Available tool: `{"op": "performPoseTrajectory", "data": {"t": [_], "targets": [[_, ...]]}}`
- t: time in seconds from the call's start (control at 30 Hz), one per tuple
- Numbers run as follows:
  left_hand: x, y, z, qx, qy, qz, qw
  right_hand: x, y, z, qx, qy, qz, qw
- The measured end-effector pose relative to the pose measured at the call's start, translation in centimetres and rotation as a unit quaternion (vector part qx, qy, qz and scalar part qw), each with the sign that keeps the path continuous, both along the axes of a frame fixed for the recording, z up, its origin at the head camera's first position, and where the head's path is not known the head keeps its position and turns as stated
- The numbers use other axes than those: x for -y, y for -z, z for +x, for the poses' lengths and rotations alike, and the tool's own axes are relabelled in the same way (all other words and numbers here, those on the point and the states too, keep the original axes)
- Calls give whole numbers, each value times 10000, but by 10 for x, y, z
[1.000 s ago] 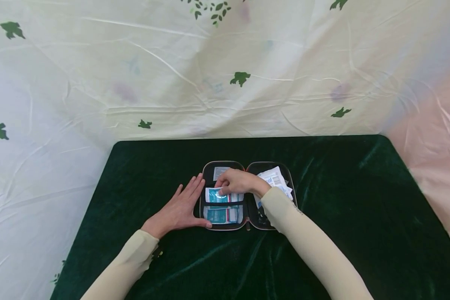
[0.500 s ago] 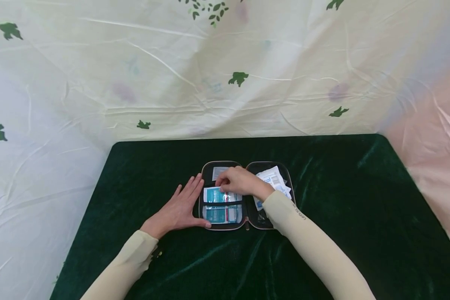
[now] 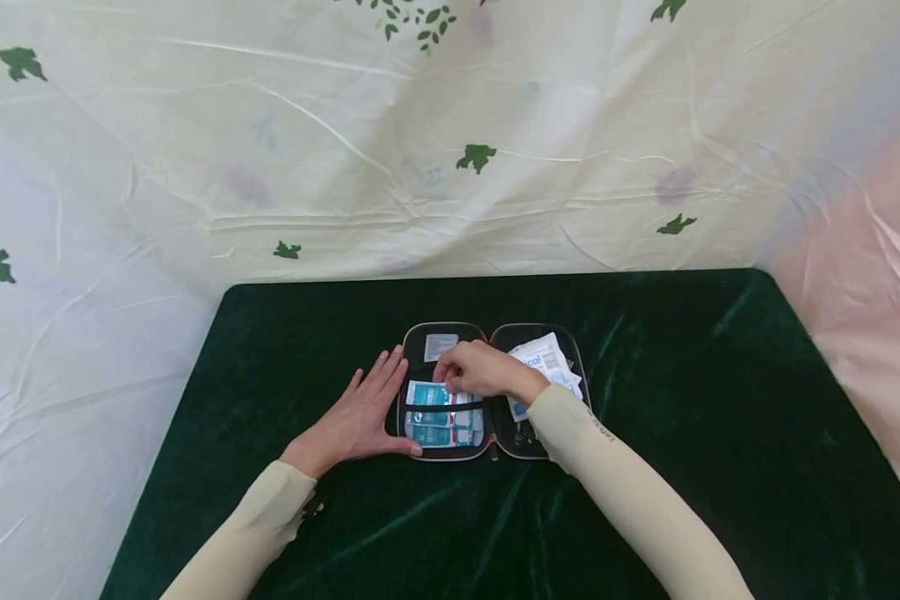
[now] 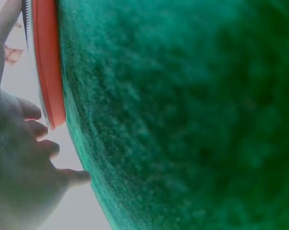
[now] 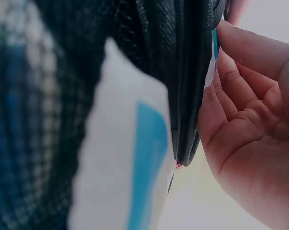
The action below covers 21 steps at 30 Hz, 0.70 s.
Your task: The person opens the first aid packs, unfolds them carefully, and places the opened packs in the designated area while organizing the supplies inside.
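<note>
A small zippered case point(image 3: 412, 337) lies unfolded on the table, with an orange outer side point(image 4: 48, 57) in the left wrist view. My left hand point(image 3: 356, 419) has its fingers spread straight along the case's left edge, thumb at the near corner. Over the left half, my right hand point(image 3: 480, 369) pinches the far edge of a teal-and-white packet point(image 3: 423, 393). A black elastic strap point(image 3: 442, 407) crosses that packet. Nearer me, another teal packet point(image 3: 429, 437) lies in the same half. In the right wrist view, thumb and fingers point(image 5: 252, 50) meet on the packet's edge.
White packets with blue print point(image 3: 549, 358) fill the case's right half, beside black mesh point(image 5: 37, 120). A white label point(image 3: 440, 347) shows at the far left inside. Dark green velvet point(image 3: 690, 400) covers the table; a patterned white cloth point(image 3: 345, 167) hangs behind.
The pinched teal packet has slid toward me under the strap, overlapping the nearer packet. My right hand has come slightly nearer with it. The left hand has stayed still.
</note>
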<state>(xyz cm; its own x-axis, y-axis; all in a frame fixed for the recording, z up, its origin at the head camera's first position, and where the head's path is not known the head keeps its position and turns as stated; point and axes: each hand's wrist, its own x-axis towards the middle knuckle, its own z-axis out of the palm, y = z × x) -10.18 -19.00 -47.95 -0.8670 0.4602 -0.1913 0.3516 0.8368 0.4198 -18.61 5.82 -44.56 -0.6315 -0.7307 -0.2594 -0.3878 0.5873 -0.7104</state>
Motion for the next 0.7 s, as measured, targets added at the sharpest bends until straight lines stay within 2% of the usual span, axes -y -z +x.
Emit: {"op": "performPoseTrajectory", "data": {"t": [0.23,0.5,0.7], "targets": [[-3,-1,-1,-193,383,50,9991,2,4,-2,-71,-229,13,9997],[-4,1,0,-105,476,10,9988,2,4,-2,-95,-92,35,9999],[-6,0,-1,-58,495,34,9988,-1,-1,0,-303,-66,91,9995]]}}
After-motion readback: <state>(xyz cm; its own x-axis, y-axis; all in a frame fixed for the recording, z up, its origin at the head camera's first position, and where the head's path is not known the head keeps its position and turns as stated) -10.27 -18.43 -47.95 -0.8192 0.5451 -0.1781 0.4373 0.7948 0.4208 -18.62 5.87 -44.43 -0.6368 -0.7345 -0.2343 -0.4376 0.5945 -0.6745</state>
